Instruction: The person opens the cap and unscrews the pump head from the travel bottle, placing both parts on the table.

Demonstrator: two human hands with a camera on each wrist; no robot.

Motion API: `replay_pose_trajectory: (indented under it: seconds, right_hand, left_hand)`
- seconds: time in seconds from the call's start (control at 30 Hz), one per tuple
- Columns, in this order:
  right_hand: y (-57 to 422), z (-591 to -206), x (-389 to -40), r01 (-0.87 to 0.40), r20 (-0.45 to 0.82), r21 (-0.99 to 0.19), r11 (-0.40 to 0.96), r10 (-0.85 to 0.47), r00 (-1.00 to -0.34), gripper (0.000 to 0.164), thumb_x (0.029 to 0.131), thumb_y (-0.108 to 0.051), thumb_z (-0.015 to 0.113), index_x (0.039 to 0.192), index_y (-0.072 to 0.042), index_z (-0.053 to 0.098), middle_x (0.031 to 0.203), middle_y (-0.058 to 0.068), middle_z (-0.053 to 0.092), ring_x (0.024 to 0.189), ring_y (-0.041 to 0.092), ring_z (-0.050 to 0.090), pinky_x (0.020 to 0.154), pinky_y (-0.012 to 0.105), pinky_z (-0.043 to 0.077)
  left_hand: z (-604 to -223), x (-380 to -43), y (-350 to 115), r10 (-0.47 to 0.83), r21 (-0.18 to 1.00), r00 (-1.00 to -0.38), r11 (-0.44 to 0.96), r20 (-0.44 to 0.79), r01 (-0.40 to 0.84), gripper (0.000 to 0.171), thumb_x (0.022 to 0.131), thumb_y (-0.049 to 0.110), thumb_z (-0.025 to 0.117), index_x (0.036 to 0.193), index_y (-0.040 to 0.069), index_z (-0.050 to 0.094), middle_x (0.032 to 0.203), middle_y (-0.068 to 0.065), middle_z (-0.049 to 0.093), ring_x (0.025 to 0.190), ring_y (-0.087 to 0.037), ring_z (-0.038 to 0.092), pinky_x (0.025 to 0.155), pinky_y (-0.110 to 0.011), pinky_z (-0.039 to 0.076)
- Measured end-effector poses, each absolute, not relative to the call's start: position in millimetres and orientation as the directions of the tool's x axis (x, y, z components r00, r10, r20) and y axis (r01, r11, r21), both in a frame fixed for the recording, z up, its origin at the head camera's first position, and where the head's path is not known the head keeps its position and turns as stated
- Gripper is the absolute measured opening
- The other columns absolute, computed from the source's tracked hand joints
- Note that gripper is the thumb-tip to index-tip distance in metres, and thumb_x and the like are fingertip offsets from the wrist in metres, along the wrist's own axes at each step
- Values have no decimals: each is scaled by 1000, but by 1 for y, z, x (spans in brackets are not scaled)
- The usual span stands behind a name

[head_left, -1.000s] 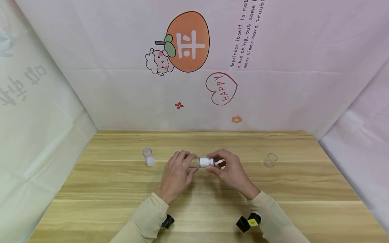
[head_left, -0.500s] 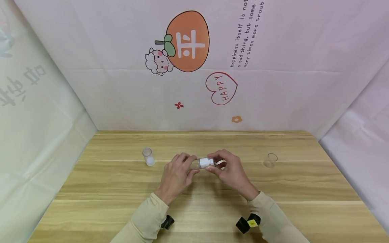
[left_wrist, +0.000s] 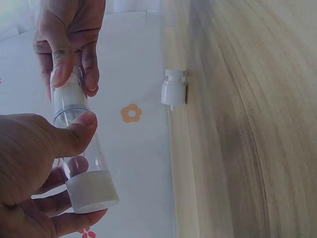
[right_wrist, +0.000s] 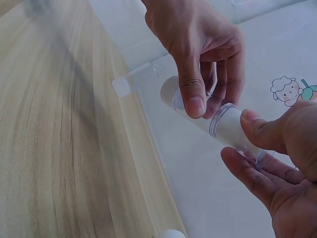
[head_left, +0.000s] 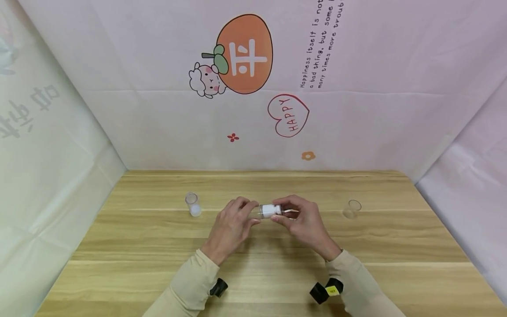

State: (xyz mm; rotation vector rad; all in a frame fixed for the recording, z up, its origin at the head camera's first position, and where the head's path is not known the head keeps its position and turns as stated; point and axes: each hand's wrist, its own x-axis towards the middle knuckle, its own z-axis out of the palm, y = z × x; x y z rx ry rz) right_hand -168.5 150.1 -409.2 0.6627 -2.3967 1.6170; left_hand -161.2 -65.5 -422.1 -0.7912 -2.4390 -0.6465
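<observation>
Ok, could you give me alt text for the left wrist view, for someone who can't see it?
The left hand grips a clear, plastic-looking cylindrical bottle with a white base, while the right hand pinches its far end. A small white pump-like piece sits on the wood-grain table to the right.

Soft, diffuse light brightens the head view, where the backdrop (head_left: pixel 245 114) takes a faint pink tint and blurry-edged shadows fall on the table (head_left: pixel 158 246). Both wrist views are dimmer and cooler; a long, soft shadow streaks the table in the right one.
</observation>
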Motion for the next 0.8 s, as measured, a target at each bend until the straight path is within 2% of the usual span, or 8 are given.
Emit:
replay_pose_trajectory:
  seconds: [0.3, 0.57, 0.8]
  right_hand:
    - [152, -409, -169, -461, 388, -843, 278, -279, -878, 31, 79, 6, 83, 107, -4, 73, 103, 9, 73, 89, 24, 73, 75, 31, 60]
    - [155, -405, -169, -454, 367, -851, 264, -319, -874, 29, 81, 4, 82, 107, -5, 73, 105, 9, 73, 89, 24, 73, 75, 31, 60]
    - [160, -402, -169, -468, 348, -826, 314, -369, -862, 28, 83, 2, 82, 108, -7, 74, 103, 6, 73, 87, 20, 72, 75, 31, 60]
  left_hand:
    - [-419, -163, -67, 419, 282, -697, 700, 582, 656, 39, 79, 15, 88, 112, 6, 70, 102, -10, 66, 87, -24, 65, 72, -37, 59]
    - [-417, -164, -70, 457, 273, -687, 682, 566, 678, 36, 83, 21, 84, 113, 7, 70, 102, -7, 66, 89, -21, 65, 75, -35, 58]
    - [-416, -163, -70, 483, 288, -695, 669, 533, 686, 37, 82, 18, 86, 114, 8, 72, 103, -6, 67, 87, -19, 64, 72, -33, 57]
